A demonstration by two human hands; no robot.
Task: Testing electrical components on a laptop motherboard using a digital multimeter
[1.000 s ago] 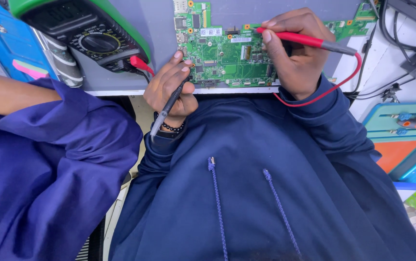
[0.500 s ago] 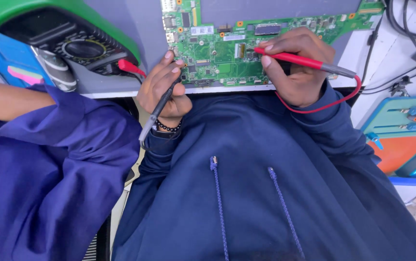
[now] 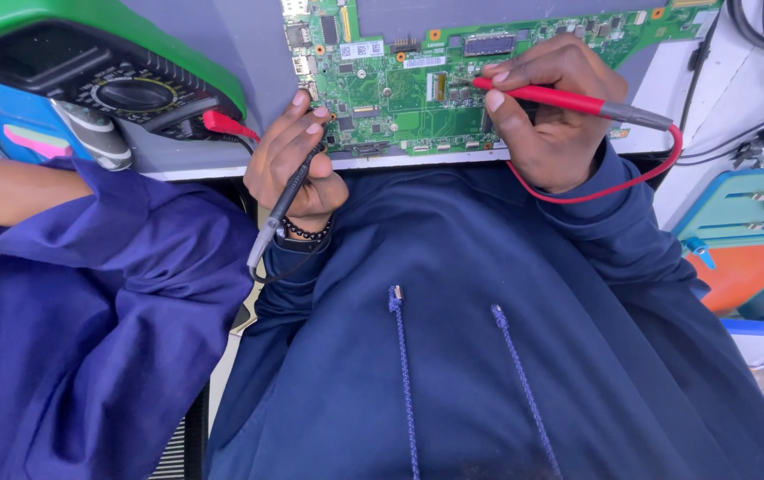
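Note:
A green circuit board [image 3: 400, 84] lies flat on a grey mat at the bench's near edge. My right hand [image 3: 551, 116] grips a red test probe [image 3: 569, 100] like a pen, its tip touching the board near a small connector. A red lead [image 3: 613, 188] curls from the probe's back end. My left hand [image 3: 293, 164] holds a black test probe [image 3: 280, 209], with the tip at the board's left edge and the handle pointing back toward my chest.
A green-cased multimeter [image 3: 107, 62] with a round dial sits at the upper left, a red plug in its socket. Another person's bare forearm [image 3: 9, 188] and blue sleeve fill the left. Cables hang at the upper right. Blue and orange tool cases [image 3: 746, 249] stand at the right.
The view has shifted down and closer. My right hand slid the red probe tip leftward on the board. My left hand keeps the black probe at the board's left edge.

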